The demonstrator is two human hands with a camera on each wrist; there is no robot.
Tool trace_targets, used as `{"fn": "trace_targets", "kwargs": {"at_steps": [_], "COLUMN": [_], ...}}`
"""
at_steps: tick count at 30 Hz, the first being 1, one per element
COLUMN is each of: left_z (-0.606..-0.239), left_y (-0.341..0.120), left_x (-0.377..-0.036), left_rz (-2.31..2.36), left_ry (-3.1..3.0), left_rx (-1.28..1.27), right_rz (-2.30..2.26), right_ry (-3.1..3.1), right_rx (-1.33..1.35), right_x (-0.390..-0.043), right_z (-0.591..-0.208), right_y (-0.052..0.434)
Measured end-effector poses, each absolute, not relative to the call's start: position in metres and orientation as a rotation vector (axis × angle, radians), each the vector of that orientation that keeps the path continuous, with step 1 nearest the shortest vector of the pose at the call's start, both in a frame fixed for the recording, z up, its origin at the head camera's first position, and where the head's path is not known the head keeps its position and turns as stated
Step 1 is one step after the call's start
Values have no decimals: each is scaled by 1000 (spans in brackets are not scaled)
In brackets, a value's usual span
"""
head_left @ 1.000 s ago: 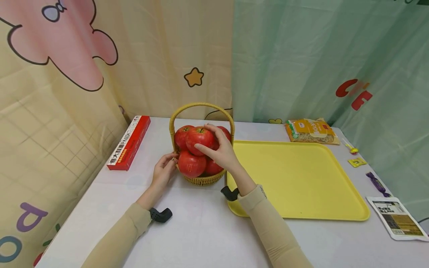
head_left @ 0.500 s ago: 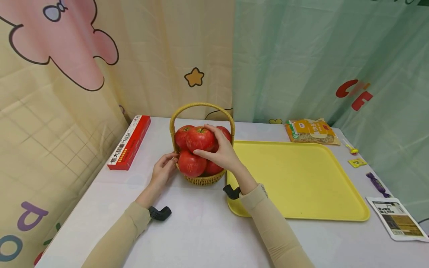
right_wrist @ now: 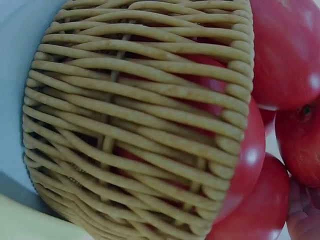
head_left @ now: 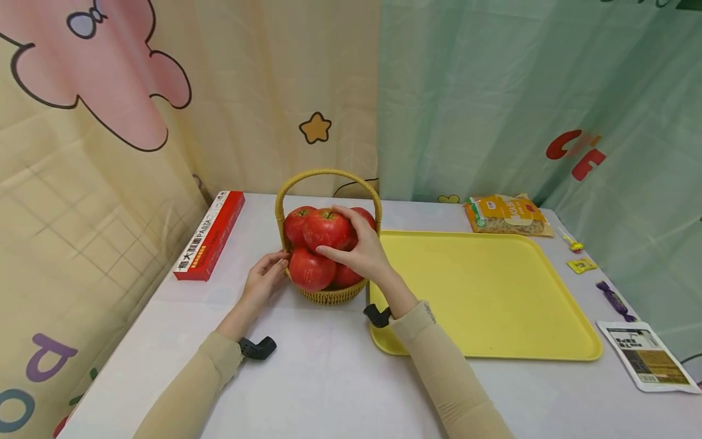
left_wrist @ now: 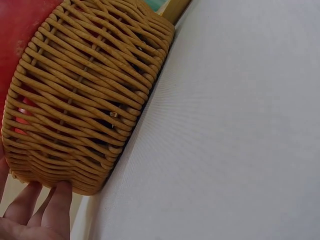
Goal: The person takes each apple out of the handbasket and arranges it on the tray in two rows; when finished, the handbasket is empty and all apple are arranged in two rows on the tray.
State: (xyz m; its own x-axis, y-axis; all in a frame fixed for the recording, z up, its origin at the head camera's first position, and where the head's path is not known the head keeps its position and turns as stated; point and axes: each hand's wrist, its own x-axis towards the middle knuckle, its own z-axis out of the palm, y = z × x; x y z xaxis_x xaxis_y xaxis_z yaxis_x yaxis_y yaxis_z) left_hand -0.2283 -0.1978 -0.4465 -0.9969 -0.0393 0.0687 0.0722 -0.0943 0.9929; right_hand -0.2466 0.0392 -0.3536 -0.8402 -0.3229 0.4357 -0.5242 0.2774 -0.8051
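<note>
Woven from tan wicker, the round handled basket point(head_left: 329, 296) on the white table point(head_left: 329, 378) brims with glossy tomatoes, the right hand point(head_left: 359, 253) curled around the smooth top red tomato point(head_left: 326, 228) while the left hand's point(head_left: 263, 281) relaxed fingers touch the basket's ribbed side.

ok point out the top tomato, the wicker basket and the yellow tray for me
top tomato point(head_left: 326, 228), head view, on its red front face
wicker basket point(head_left: 329, 296), head view, on the woven front wall below the tomatoes
yellow tray point(head_left: 482, 292), head view, on its bare flat floor
</note>
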Motion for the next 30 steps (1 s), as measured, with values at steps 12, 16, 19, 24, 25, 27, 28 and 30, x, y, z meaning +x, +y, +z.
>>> {"fn": "trace_targets", "kwargs": {"at_steps": [12,16,19,24,25,27,28,30], "left_z": [-446,-445,-446,-447,-447,-447,-447,-448], "left_y": [-199,-200,-200,-201,-200,-200,-200,-199], "left_x": [-225,-225,-225,-225,-225,-225,-225,-226], "left_rz": [-2239,-2235,-2240,-2245,-2246,-2246,-2247,-2248], "left_ry": [-2078,-2088,-2083,-2078,-2078,-2086,-2092,-2102], "left_rx": [-41,-42,-36,-29,-23,-20,-20,-21], "right_rz": [1758,1802,1783,1697,1679,1634,1614,1577], "right_ry": [-1889,-1760,-1806,-2046,-2091,-2176,-2214,-2286], "right_rx": [875,768,610,393,358,298,270,215], "right_x": [-245,-250,-258,-277,-281,-289,-292,-297], "right_z": [-338,-334,-340,-364,-370,-382,-388,-399], "right_y": [87,112,127,141,142,144,144,145]}}
